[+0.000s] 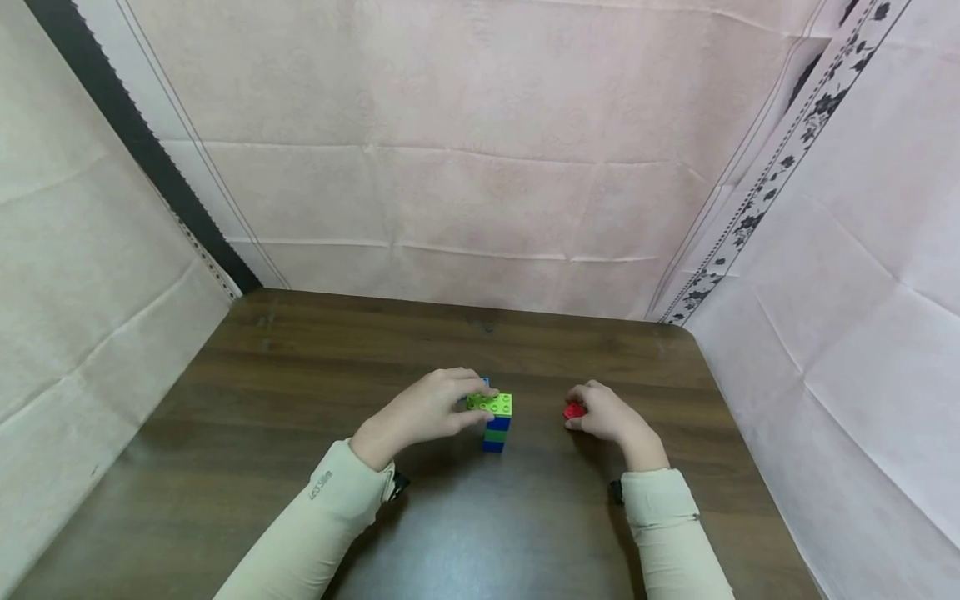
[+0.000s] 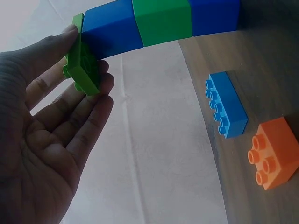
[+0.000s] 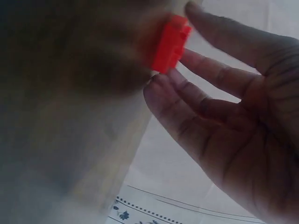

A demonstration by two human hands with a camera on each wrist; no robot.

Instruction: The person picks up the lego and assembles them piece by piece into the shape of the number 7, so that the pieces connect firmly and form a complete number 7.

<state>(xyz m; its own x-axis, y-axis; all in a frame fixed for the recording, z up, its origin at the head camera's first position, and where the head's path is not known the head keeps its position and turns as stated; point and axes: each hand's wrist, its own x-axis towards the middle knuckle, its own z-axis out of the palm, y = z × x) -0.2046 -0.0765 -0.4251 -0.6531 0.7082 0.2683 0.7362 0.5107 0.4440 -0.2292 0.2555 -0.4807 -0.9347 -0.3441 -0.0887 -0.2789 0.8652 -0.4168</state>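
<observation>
Pale sleeves [image 1: 330, 517] reach over a wooden table [image 1: 247, 433]; the left hand [image 1: 433, 408] pinches a lime-green brick [image 1: 501, 406] atop a blue-and-green tower [image 1: 497, 436], and the right hand [image 1: 611, 417] curls its fingers around a red brick [image 1: 574, 410], farther right. A blue brick [image 2: 229, 105] and an orange brick [image 2: 279, 151] lie nearby; pale cloth [image 1: 450, 200] hangs beyond.

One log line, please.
Left hand: grips lime brick atop blue-green-blue stack; right hand: around red brick; table: blue brick, orange brick

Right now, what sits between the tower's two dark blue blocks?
A green block sits between the upper dark blue block and the lower dark blue block, seen in both the head and left wrist views.
</observation>
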